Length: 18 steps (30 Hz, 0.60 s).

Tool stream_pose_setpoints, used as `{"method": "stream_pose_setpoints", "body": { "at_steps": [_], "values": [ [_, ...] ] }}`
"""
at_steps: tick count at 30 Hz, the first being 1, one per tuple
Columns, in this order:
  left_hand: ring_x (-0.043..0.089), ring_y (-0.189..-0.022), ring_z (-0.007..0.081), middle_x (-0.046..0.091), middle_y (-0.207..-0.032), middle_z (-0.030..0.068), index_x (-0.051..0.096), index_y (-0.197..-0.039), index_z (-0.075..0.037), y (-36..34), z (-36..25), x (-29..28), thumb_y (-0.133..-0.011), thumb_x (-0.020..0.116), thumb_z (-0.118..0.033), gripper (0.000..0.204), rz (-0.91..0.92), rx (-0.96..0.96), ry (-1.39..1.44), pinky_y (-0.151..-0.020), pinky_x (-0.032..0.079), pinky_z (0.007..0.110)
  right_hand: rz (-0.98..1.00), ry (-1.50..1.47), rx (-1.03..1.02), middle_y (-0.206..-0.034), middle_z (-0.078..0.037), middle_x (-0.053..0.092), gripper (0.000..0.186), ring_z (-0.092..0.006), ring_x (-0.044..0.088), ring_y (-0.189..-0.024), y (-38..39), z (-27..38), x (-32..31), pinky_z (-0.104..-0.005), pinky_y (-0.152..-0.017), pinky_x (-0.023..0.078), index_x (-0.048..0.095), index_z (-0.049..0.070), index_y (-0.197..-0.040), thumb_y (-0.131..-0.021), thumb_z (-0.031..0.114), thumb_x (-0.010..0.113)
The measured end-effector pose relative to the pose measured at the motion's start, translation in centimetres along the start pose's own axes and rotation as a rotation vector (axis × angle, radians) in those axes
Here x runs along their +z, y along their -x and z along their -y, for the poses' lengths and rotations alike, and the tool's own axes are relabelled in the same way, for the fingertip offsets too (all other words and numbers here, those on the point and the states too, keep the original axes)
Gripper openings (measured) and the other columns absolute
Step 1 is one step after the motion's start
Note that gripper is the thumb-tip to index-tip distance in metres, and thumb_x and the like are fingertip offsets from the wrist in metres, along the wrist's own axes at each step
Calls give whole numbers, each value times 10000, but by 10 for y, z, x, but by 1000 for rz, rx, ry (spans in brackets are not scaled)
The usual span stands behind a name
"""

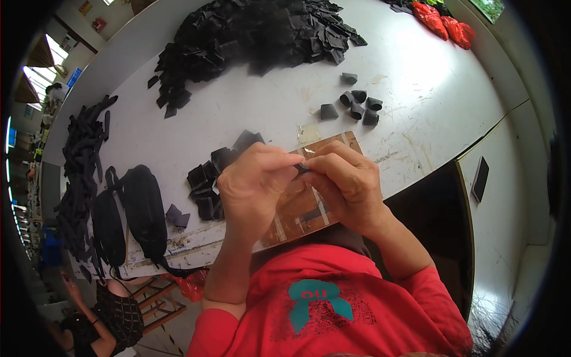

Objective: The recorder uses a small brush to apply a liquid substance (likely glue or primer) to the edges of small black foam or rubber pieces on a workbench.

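My left hand and my right hand meet over a brown board at the table's front edge. Both are closed in a pinch on a small dark piece, mostly hidden by the fingertips; its material is hard to make out. Strips of clear tape run across the board. Just left of my left hand lies a cluster of flat black pieces. Beyond my right hand, several black rolled loops stand or lie on the white table.
A large heap of black flat pieces covers the far table. Black strips and a black bag lie left. Red plastic bags sit far right, a dark flat object nearer. Another person is at lower left by a wooden stool.
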<state>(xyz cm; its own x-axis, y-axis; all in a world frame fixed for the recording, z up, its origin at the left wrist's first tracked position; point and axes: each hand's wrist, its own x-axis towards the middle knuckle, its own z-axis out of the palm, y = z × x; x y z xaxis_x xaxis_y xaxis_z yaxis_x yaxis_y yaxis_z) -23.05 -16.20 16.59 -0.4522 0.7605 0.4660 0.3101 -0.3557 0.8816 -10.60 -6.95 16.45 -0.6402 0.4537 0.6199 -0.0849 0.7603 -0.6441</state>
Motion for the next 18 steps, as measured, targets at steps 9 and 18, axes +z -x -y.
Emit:
{"method": "stream_pose_setpoints", "body": {
  "at_steps": [9,18],
  "values": [
    [571,-665,140,605,-743,81,618,-921,0,3,62,-31,-771,594,-2,152,-246,-258,-69,-624,448,238,-26,-792,457,-594,11,518,171,-40,469,-515,-16,-12,-17,-197,-458,363,584,8,-714,-830,130,611],
    [607,-769,338,600,-834,211,586,-831,14,-15,151,-14,-755,626,-234,263,154,-449,-1322,-687,492,401,-82,-351,780,-695,-17,575,258,-40,484,-577,50,-64,-5,-183,-509,411,575,-43,-994,-890,186,518]
  ]
}}
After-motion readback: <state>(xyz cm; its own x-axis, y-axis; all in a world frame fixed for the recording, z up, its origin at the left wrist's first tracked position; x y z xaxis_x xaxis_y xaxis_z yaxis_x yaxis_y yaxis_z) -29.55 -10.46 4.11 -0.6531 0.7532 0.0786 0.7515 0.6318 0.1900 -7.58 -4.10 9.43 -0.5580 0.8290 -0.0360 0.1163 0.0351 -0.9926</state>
